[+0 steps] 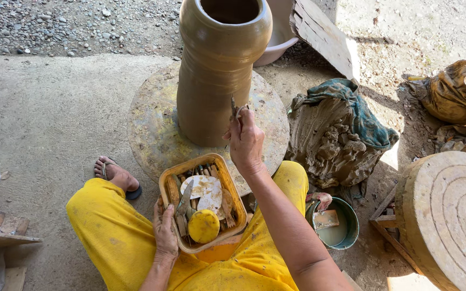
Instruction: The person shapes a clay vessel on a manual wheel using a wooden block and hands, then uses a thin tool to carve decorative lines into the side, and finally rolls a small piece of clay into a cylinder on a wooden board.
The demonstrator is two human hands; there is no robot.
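I am steadying the tool basket [164,186] on my lap with my left hand [164,233], while my right hand [245,143] is pinching a thin tool [235,109] against the tall clay pot [217,70], keeping it near.

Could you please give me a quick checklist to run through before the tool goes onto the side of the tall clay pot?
1. Right hand grips the thin tool, tip up beside the pot wall: ok.
2. Tall clay pot upright on the round wheel: ok.
3. Pot centred on the wheel: cannot tell.
4. Left hand steadies the tool basket on the lap: ok.
5. Water bucket close by the right knee: ok.
6. Clay lump under its cloth: only partly covered, not ok.
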